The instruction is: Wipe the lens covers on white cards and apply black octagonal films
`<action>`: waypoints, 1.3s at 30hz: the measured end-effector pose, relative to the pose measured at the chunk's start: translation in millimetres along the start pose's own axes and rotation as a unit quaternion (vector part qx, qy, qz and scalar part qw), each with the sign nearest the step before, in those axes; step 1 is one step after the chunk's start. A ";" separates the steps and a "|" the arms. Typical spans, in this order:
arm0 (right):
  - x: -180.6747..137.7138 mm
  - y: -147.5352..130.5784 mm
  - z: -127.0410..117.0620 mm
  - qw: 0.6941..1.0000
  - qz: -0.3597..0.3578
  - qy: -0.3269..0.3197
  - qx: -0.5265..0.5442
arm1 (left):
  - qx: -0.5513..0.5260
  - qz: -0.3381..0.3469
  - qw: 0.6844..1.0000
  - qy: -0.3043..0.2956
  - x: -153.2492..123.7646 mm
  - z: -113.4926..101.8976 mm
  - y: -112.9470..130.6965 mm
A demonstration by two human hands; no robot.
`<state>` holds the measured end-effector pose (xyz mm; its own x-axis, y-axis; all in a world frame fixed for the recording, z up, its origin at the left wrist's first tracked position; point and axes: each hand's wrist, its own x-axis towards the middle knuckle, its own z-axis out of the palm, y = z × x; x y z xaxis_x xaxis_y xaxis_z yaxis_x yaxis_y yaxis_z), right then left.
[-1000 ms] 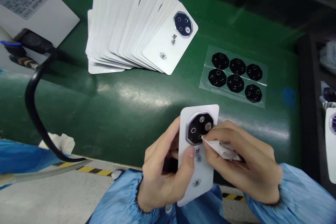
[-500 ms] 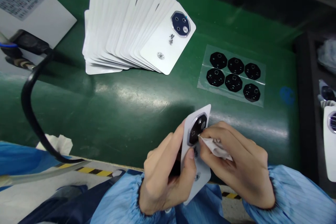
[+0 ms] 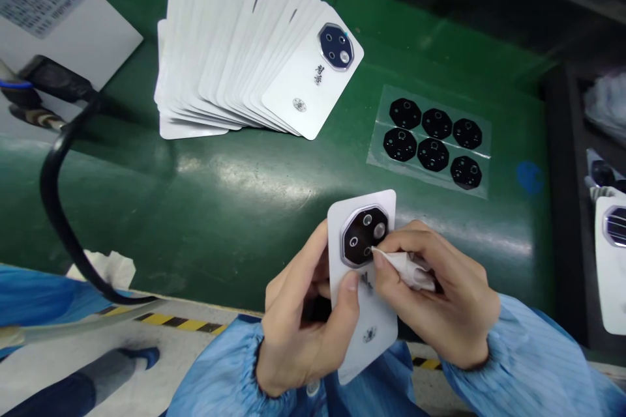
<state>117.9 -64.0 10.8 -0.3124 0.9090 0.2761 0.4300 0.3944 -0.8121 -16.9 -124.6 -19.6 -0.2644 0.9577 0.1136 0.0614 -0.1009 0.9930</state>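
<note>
My left hand [image 3: 306,316] grips a white phone back cover [image 3: 381,313] by its left edge, thumb on the front. The cover is tilted and carries a dark octagonal camera panel [image 3: 359,234] with a silver rim, plus small black print below. My right hand [image 3: 437,293] pinches a folded white wipe [image 3: 408,269], its pointed tip at the lower right lens ring of the panel. Beyond my hands lies a fanned stack of white phone back covers [image 3: 229,52]; the top one shows a dark blue camera panel [image 3: 336,46].
Right of the stack, a clear sheet with black octagonal stickers [image 3: 433,154] lies on the green table [image 3: 235,208]. A black cable [image 3: 59,208] loops at the left near a white labelled board [image 3: 98,26]. A black tray [image 3: 570,221] at the right edge holds another white cover [image 3: 609,280].
My left hand has turned the cover so its front faces me more fully. The wipe's tip stays by the lower lens ring. A person's shoe now shows at lower left.
</note>
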 end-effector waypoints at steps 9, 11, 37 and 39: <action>8.9 -5.9 -12.2 0.998 -0.007 -0.022 0.052 | -0.066 -0.065 0.995 0.042 4.5 0.9 1.0; 8.6 -7.2 -14.3 0.997 -0.002 -0.024 0.073 | -0.078 -0.069 0.994 0.041 7.7 0.5 2.8; -1.1 -5.1 -17.0 0.928 0.176 -0.033 0.327 | -0.186 -0.130 0.973 0.042 11.3 2.3 10.4; -0.9 -5.4 -17.0 0.928 0.170 -0.030 0.331 | -0.178 -0.123 0.976 0.029 11.1 0.0 8.2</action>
<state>130.3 -64.6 23.6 -0.3093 0.9486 -0.0674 -0.0961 -0.1017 -0.9902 -19.4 -114.8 -10.2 -0.2830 0.9492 -0.1379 -0.3467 0.0329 0.9374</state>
